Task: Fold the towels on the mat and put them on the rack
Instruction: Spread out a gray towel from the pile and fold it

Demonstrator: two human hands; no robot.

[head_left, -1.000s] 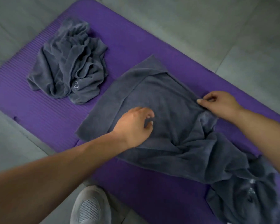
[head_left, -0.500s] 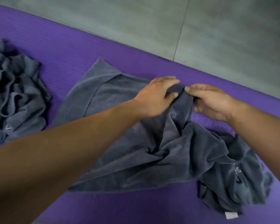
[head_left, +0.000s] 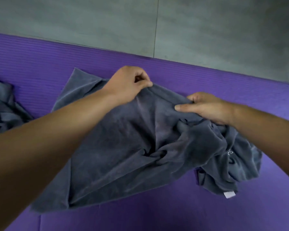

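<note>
The grey towel [head_left: 123,147] lies half-spread on the purple mat [head_left: 40,59], bunched at its right. The left hand [head_left: 127,85] and right hand [head_left: 207,107] each pinch its far edge. Soft and limp, it likely sags unless held at corners.

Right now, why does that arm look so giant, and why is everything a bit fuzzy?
Head view: the wide-angle lens swells the left forearm near the lower-left corner; the whole picture is soft, so the gray towel gripped by the left hand and right hand shows little weave; the light is even, with no glare and dark shadows only in the folds above the purple mat.
</note>
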